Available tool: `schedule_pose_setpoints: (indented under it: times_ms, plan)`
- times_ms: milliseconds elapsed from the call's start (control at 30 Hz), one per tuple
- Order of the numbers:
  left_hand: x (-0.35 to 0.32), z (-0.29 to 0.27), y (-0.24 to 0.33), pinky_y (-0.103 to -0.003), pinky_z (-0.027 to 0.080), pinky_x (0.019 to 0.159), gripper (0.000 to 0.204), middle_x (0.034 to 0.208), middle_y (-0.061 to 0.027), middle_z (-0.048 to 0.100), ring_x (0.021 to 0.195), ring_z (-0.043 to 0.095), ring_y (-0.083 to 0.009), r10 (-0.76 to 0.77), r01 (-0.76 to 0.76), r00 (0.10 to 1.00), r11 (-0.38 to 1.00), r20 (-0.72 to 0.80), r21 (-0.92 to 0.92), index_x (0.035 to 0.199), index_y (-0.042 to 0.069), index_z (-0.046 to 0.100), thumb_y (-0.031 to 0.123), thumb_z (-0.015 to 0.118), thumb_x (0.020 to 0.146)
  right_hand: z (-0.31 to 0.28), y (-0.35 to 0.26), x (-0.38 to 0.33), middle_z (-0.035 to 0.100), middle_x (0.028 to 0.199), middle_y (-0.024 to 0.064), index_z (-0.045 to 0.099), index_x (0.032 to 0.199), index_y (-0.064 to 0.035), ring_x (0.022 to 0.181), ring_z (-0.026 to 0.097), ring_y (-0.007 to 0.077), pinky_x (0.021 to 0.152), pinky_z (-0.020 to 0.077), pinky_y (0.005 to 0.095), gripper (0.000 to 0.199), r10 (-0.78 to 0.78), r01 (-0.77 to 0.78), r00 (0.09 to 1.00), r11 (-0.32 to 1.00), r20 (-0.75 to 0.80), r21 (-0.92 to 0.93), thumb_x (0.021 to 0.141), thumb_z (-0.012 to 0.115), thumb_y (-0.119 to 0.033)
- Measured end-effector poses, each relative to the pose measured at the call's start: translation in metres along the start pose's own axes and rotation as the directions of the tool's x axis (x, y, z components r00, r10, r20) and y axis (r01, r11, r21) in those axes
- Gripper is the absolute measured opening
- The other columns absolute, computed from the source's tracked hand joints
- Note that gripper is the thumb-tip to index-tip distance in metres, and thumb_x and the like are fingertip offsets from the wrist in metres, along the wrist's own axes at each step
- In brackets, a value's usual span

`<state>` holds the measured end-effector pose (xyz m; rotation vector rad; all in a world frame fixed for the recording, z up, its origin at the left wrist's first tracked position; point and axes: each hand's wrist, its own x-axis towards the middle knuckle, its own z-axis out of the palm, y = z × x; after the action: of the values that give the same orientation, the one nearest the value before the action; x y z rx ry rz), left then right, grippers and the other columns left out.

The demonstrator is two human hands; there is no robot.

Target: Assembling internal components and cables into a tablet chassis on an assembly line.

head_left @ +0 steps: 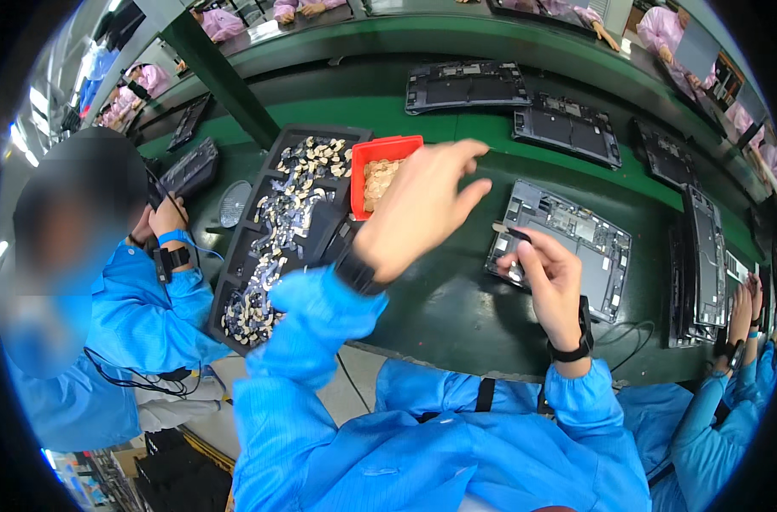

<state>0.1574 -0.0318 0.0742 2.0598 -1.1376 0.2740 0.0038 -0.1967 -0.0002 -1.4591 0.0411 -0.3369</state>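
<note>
On the belt: open tablet shell (567,247), insides exposed, part-fitted.
Right hand (549,277): fingers pinching thin tool (509,230) over shell's left edge.
Left hand (418,209): raised, fingers loosely spread, empty, near red tray (384,149).
Remaining, judged: fitting unfinished; black parts tray (286,230) well stocked.

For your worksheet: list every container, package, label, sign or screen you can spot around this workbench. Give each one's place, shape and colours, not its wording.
Red bin: rectangular, open, behind the raised left hand, filled with small tan parts.
Black tray: long, rectangular, left of the bin, strewn with small silvery parts.
Opened tablet shell: flat, dark grey, under the right hand.
No readable labels, signs or lit screens show.
</note>
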Motion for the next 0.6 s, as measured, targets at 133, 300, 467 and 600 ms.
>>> schedule_pose_setpoints:
  times_ms: [133, 300, 467, 600]
  plan:
    - [0.097, 0.071, -0.062, -0.046, 0.057, 0.09, 0.054, 0.114, -0.0197, 0.065, 0.11, 0.065, -0.0381, -0.045, -0.029, 0.993, 0.802, 0.108, 0.597, 0.124, -0.002, 0.059, 0.012, 0.081, 0.076, -0.011, -0.024, -0.033, 0.077, 0.089, 0.0116, 0.07, 0.122, 0.0054, 0.084, 0.072, 0.0137, 0.076, 0.0545, 0.0254, 0.025, 0.023, -0.029, 0.998, 0.995, -0.054, -0.099, 0.104, 0.06, -0.01]
    - [0.14, 0.157, -0.174, -0.045, 0.058, 0.083, 0.056, 0.116, -0.0159, 0.065, 0.109, 0.066, -0.0337, 0.065, -0.022, 0.998, 0.582, -0.019, 0.813, 0.14, 0.009, 0.055, 0.013, 0.068, 0.086, -0.027, -0.035, -0.077, 0.077, 0.089, 0.0136, 0.071, 0.117, 0.0064, 0.087, 0.075, 0.0173, 0.08, 0.0562, 0.0268, 0.02, 0.043, -0.066, 0.988, 0.986, -0.147, -0.153, 0.101, 0.062, -0.002]
    - [0.157, 0.156, -0.186, -0.043, 0.062, 0.074, 0.039, 0.108, -0.0155, 0.071, 0.095, 0.072, -0.0338, -0.004, -0.025, 1.0, 0.501, 0.031, 0.865, 0.132, 0.006, 0.06, 0.012, 0.058, 0.094, -0.05, -0.028, -0.104, 0.077, 0.088, 0.0136, 0.07, 0.118, 0.0068, 0.085, 0.074, 0.017, 0.077, 0.0566, 0.0267, 0.021, 0.085, -0.102, 0.971, 0.993, -0.225, -0.065, 0.103, 0.062, -0.005]
    - [0.15, 0.107, -0.192, -0.049, 0.062, 0.08, 0.028, 0.113, -0.0196, 0.07, 0.102, 0.072, -0.0379, -0.199, 0.0, 0.971, 0.563, 0.135, 0.826, 0.121, 0.003, 0.063, 0.012, 0.058, 0.095, -0.052, -0.021, -0.094, 0.076, 0.089, 0.0141, 0.069, 0.121, 0.0072, 0.082, 0.073, 0.0158, 0.076, 0.0566, 0.0269, 0.023, 0.104, -0.102, 0.978, 0.995, -0.181, 0.025, 0.104, 0.061, -0.006]
